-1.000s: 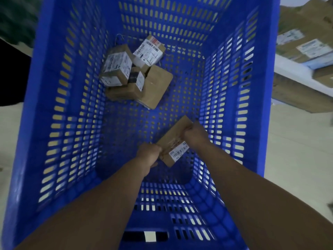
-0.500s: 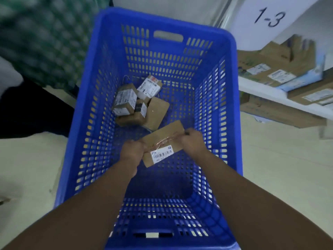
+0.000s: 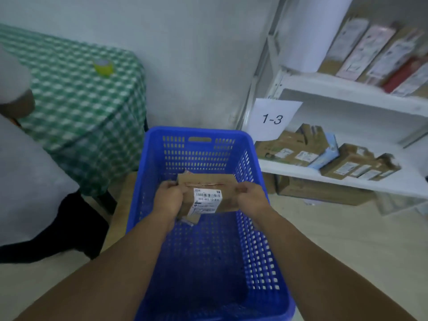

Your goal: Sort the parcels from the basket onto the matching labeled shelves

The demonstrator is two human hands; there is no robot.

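The left hand (image 3: 170,200) and right hand (image 3: 250,197) grip opposite ends of a brown labelled parcel (image 3: 208,181) above the blue basket (image 3: 199,132), beside the shelf (image 3: 296,170) marked 1-3.

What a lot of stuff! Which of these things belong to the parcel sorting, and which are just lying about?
In the job: parcel, gripped by left hand and right hand; blue basket; 1-3 sign; white shelf; shelved parcels.
Lying about: green checked tablecloth; yellow roll on it.

parcel (image 3: 206,196) above basket (image 3: 199,137), shelves (image 3: 347,91) right, table (image 3: 76,100) left
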